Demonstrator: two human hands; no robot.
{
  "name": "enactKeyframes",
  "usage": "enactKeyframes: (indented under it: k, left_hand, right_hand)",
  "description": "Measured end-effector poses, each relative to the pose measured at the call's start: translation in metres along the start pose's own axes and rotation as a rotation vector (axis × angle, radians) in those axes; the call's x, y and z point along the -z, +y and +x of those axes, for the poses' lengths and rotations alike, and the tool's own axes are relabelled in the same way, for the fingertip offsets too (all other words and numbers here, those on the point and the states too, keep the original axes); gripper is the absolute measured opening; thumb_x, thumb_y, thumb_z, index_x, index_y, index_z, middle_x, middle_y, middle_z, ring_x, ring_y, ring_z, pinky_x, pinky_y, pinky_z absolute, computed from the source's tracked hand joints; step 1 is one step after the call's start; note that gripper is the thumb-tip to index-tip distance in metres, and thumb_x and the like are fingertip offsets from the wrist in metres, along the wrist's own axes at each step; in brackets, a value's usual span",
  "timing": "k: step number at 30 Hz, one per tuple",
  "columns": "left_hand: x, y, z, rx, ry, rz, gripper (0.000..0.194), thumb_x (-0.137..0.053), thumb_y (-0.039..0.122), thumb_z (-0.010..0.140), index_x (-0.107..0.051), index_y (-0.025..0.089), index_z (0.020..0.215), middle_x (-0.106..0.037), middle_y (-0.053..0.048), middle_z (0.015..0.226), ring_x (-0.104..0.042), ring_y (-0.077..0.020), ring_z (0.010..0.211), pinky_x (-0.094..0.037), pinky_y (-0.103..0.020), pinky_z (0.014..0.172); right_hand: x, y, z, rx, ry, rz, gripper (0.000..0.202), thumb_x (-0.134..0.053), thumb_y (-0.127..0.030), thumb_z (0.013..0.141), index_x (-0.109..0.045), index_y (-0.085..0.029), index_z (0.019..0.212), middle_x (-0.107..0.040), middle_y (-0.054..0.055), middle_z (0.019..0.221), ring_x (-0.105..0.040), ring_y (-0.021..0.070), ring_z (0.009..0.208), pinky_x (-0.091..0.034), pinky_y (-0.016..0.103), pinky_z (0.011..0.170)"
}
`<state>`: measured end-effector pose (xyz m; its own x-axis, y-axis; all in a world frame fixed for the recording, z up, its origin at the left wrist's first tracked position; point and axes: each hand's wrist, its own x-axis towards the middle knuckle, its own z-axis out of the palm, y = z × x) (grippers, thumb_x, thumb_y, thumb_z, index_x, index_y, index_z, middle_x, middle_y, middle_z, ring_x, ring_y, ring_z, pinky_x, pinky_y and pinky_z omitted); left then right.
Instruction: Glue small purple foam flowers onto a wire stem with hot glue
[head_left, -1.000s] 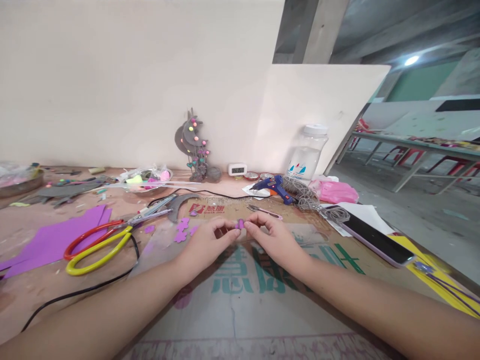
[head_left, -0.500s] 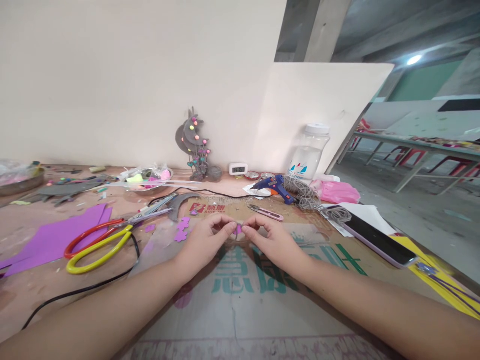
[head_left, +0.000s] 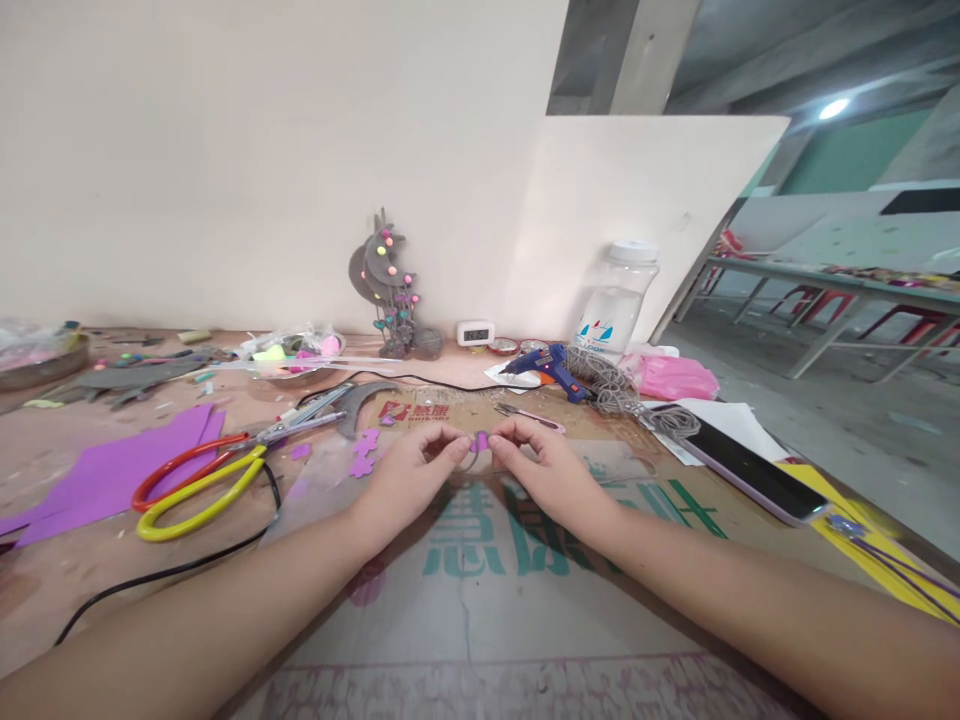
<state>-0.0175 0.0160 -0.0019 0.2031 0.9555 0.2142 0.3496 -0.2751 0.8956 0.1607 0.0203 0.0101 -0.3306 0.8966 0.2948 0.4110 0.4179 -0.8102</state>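
Note:
Over a cardboard sheet (head_left: 525, 600) with green print, my left hand (head_left: 416, 470) and my right hand (head_left: 546, 468) meet fingertip to fingertip. Both pinch a small purple piece (head_left: 481, 441) from opposite sides. A thin grey strand hangs just below it; its exact link to the piece is partly covered by the fingers. Several purple flower-shaped cutouts (head_left: 364, 455) lie left of my left hand. Behind my right hand rest pink-handled thread snips (head_left: 531, 417). A grey crescent (head_left: 351, 412) lies beyond the cutouts.
Scissors (head_left: 268, 437) and purple sheets (head_left: 112, 475) lie at left. A blue glue gun (head_left: 553, 367), grey cord (head_left: 600, 388), bottle (head_left: 609, 305) and phone (head_left: 754, 468) stand or lie at right. A decorated grey moon ornament (head_left: 386, 265) and small clock (head_left: 475, 333) are at the wall.
The purple piece shows more clearly between the fingertips, which sit slightly higher in view. Both hands keep their pinch; the whole view has shifted slightly.

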Motion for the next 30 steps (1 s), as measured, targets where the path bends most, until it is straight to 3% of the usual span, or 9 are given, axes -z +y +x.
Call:
enactKeyframes:
  k: [7, 12, 25, 30]
  left_hand:
    - [-0.0010, 0.0049, -0.0007, -0.029, -0.056, 0.019, 0.020, -0.051, 0.032, 0.081, -0.064, 0.017, 0.081, -0.067, -0.002, 0.080, -0.059, -0.0155, 0.075, -0.044, -0.026, 0.070]
    - [0.0005, 0.0034, 0.0004, -0.029, 0.011, 0.011, 0.025, -0.049, 0.037, 0.083, -0.063, 0.016, 0.087, -0.067, -0.003, 0.086, -0.060, -0.0172, 0.081, -0.045, -0.028, 0.073]
    - [0.0012, 0.0023, -0.0015, -0.061, -0.044, 0.009, 0.021, -0.049, 0.032, 0.083, -0.062, 0.016, 0.080, -0.064, -0.002, 0.078, -0.058, -0.0148, 0.074, -0.044, -0.026, 0.070]
    - [0.0009, -0.0014, 0.0006, -0.040, 0.024, 0.017, 0.025, -0.044, 0.035, 0.086, -0.061, 0.018, 0.092, -0.065, -0.003, 0.087, -0.059, -0.0164, 0.084, -0.044, -0.028, 0.076]
  right_hand:
    - [0.0017, 0.0005, -0.0006, 0.025, 0.013, -0.014, 0.018, -0.044, -0.031, 0.088, -0.051, -0.018, 0.079, -0.051, -0.002, 0.068, -0.047, 0.0111, 0.065, -0.038, 0.022, 0.063]
    - [0.0011, -0.0011, -0.0003, 0.010, -0.002, -0.025, 0.019, -0.044, -0.031, 0.088, -0.050, -0.018, 0.075, -0.051, -0.002, 0.067, -0.046, 0.0111, 0.064, -0.038, 0.023, 0.062]
    - [0.0010, 0.0012, 0.0002, -0.007, -0.050, 0.026, 0.020, -0.046, -0.033, 0.087, -0.053, -0.018, 0.076, -0.053, -0.002, 0.067, -0.048, 0.0109, 0.063, -0.038, 0.023, 0.060]
    - [0.0007, 0.0060, 0.0006, -0.016, -0.040, 0.053, 0.020, -0.044, -0.033, 0.088, -0.051, -0.018, 0.077, -0.054, -0.002, 0.067, -0.048, 0.0108, 0.062, -0.039, 0.023, 0.060]
